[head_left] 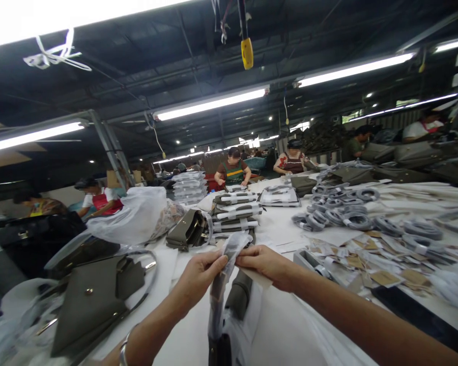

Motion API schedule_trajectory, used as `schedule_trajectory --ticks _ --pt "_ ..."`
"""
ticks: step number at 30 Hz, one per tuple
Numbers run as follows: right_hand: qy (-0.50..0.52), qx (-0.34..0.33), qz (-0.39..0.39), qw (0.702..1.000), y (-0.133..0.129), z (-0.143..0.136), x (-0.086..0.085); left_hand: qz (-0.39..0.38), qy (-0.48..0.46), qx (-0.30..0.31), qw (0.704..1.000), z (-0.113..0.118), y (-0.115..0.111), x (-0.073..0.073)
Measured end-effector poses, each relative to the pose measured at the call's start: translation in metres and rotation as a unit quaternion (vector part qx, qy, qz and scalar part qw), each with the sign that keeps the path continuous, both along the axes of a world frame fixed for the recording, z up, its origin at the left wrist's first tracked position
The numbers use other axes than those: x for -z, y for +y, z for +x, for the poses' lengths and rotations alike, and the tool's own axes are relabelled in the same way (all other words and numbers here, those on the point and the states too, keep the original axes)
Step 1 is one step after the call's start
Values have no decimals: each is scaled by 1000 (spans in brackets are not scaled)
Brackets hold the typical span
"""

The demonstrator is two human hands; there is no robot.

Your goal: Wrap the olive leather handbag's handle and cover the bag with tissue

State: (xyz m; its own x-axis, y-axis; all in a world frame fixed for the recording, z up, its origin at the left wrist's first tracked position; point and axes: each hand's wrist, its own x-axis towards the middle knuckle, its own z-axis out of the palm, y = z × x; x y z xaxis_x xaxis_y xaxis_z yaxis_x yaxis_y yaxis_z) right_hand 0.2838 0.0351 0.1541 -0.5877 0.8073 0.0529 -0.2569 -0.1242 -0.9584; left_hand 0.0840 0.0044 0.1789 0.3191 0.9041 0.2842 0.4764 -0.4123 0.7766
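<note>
Now both hands, left hand [198,277] and right hand [265,264], pinch plastic sleeve [232,249].

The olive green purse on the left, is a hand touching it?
No, the olive purse lies alone; both hands pinch a plastic wrapper.

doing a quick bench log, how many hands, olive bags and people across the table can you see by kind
Person's own hands, left hand and right hand, both pinching a clear plastic wrapper: 2
Olive-green leather flap bags, near one and far one: 2
Seated co-workers across the white table, one, another: 2
Total: 6
</note>
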Motion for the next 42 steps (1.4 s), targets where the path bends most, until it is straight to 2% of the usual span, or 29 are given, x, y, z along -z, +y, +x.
schedule_trajectory --ticks 2,4,10,12,15,17,20,22,27,33,37,42 --pt "10 -23 -13 1000 0 1 -3 6 1 -5 1000 -2 1 3" --pt "14 -18 -16 1000 -1 -1 -5 12 2 -8 1000 -4 3 6" --pt "-14 104 -21 994 -7 -17 -2 45 5 -29 999 -3 1 8" --pt "-11 121 -9 993 -8 -19 0 34 -10 -34 999 0 -1 10" --pt "-2 116 -3 993 -9 -18 -1 -33 -138 -75 987 3 -3 16" --pt "-8 113 -5 994 -9 -17 -2 -89 -251 -105 958 6 -4 20" --pt "-20 107 -12 994 -9 -15 -6 -149 -349 -84 921 11 -3 24" --pt "-15 97 -15 995 -9 -14 -8 -161 -384 -65 907 14 -4 25" --pt "23 60 -21 998 -11 -8 -5 -131 -352 -44 926 20 -6 28" --pt "162 69 -89 980 -17 -4 14 -106 -354 -68 927 20 -6 27" --pt "162 45 -17 986 -28 -11 20 -96 -339 -65 934 20 -9 23" --pt "142 76 32 986 -36 -21 17 -69 -314 -55 945 22 -15 17"
